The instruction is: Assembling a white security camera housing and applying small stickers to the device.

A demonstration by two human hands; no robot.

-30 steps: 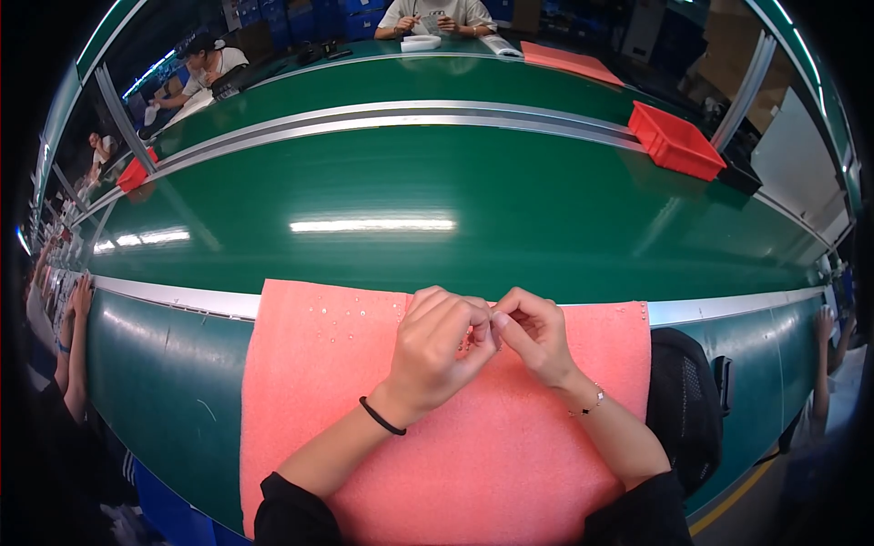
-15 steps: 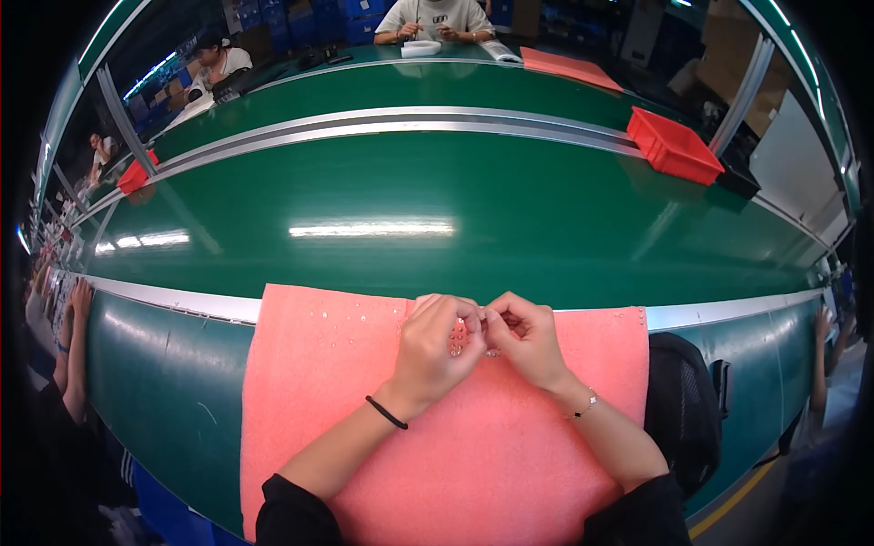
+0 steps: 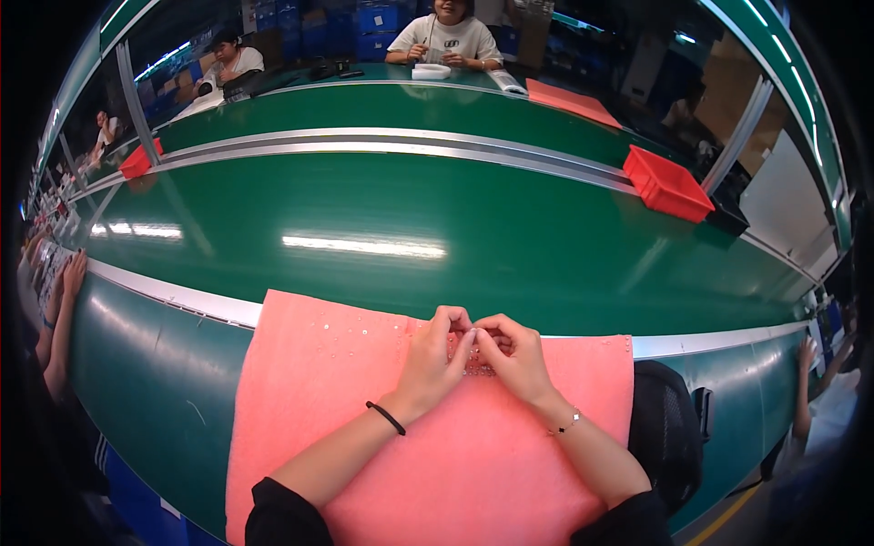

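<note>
Over the far part of a pink foam sheet [image 3: 382,464], my left hand [image 3: 433,362] and my right hand [image 3: 515,357] meet fingertip to fingertip. Thumb and forefinger of each are closed in a pinch. Whatever sits between the tips is too small to make out. Beneath the fingers lies a cluster of small shiny pieces [image 3: 479,369], partly hidden by the hands. More tiny clear pieces [image 3: 339,328] are scattered on the sheet left of my left hand. A few others sit at the sheet's far right corner.
Beside the sheet on the right is a black bag [image 3: 669,428]. A green belt [image 3: 346,209] with metal rails runs across beyond. Red bins [image 3: 669,185] stand at far right and far left. People work across the belt and at both sides.
The view has tilted, so the scene sits lower at the right. My hands have drawn closer, their fingertips now touching, and more of the shiny cluster shows below them.
</note>
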